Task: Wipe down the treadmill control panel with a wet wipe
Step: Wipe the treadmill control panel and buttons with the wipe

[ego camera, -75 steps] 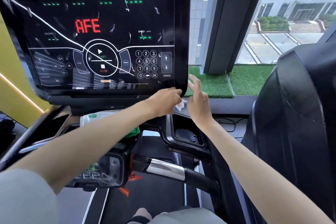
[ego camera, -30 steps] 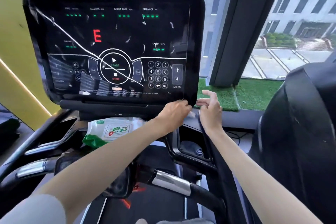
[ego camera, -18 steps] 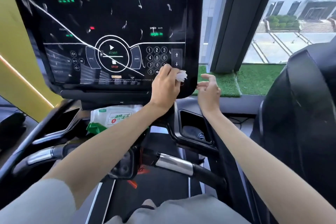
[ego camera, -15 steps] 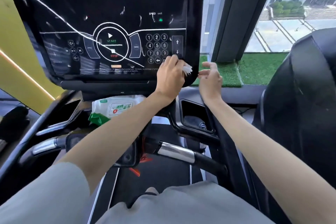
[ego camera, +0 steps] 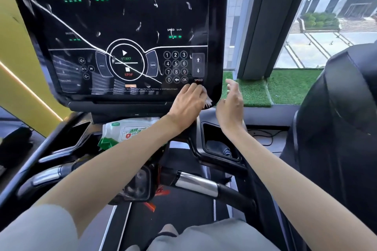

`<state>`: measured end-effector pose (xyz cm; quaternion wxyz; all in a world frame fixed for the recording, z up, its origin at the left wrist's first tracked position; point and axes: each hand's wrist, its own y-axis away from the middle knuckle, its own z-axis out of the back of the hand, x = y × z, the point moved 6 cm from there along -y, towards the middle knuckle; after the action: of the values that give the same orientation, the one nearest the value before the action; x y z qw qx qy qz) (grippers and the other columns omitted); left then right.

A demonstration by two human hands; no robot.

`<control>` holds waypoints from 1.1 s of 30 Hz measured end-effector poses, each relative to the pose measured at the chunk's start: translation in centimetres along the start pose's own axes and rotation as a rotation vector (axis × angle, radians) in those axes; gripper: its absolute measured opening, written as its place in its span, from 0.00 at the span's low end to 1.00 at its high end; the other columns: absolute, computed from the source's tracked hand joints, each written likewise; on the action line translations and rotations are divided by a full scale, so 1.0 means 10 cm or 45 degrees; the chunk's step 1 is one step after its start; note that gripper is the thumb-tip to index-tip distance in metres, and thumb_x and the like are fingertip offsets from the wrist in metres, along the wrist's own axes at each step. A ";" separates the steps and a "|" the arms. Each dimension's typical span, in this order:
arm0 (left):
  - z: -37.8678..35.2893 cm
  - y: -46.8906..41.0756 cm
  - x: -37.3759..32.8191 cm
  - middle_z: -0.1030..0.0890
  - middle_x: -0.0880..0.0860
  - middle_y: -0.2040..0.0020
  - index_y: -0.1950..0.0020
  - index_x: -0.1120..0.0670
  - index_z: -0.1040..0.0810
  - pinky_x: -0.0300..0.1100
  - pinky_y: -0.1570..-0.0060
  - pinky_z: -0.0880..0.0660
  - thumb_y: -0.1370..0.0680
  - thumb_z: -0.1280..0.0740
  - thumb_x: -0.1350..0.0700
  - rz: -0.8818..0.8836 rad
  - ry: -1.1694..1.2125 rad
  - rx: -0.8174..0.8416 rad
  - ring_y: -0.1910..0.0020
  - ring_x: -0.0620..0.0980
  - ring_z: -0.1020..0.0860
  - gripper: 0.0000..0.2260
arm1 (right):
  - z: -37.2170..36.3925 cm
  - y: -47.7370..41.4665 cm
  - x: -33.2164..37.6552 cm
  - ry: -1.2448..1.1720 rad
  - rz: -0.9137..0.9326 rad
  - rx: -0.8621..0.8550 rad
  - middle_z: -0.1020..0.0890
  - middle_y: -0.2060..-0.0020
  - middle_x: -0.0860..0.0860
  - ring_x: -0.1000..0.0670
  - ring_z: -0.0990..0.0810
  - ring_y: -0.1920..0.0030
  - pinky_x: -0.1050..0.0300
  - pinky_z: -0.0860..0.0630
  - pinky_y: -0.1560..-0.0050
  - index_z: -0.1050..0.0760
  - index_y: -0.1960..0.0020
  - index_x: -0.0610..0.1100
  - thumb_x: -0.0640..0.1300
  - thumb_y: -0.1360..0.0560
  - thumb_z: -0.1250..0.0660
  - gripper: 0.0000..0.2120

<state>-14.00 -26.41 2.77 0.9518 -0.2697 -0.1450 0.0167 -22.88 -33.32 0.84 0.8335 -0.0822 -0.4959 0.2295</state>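
1 window point(ego camera: 330, 32) flanks the streaked control panel point(ego camera: 122, 20); left hand point(ego camera: 188, 104) flat on the wet wipe point(ego camera: 208, 103), right hand point(ego camera: 231, 106) slack.

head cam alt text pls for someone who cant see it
A person's left hand presses a wet wipe against the lower right corner of a black treadmill control panel. The right hand hovers open beside it; a wipes pack lies below.
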 end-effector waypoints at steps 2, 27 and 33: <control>0.04 0.02 0.02 0.23 0.56 0.64 0.58 0.63 0.21 0.45 0.60 0.24 0.32 0.48 0.67 -0.050 -0.002 0.025 0.64 0.56 0.24 0.15 | -0.02 0.01 0.02 0.051 0.071 -0.022 0.26 0.38 0.43 0.44 0.29 0.38 0.54 0.32 0.39 0.34 0.33 0.39 0.24 0.31 0.42 0.27; 0.03 0.30 0.48 0.23 0.58 0.60 0.59 0.62 0.21 0.40 0.79 0.33 0.40 0.31 0.75 -0.006 0.211 0.182 0.61 0.58 0.24 0.13 | -0.38 0.29 0.43 0.388 0.452 0.126 0.37 0.30 0.38 0.40 0.39 0.33 0.46 0.37 0.33 0.33 0.33 0.39 0.25 0.34 0.38 0.31; 0.08 0.62 1.02 0.22 0.59 0.55 0.52 0.63 0.19 0.45 0.74 0.28 0.38 0.34 0.75 0.064 0.223 0.267 0.55 0.59 0.23 0.18 | -0.70 0.38 0.77 0.424 0.567 0.202 0.32 0.33 0.39 0.38 0.36 0.34 0.44 0.38 0.33 0.27 0.37 0.37 0.26 0.34 0.38 0.25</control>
<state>-4.21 -19.62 2.92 0.9831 -0.1728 -0.0521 0.0318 -14.82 -25.77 2.08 0.8363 -0.1602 -0.3026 0.4282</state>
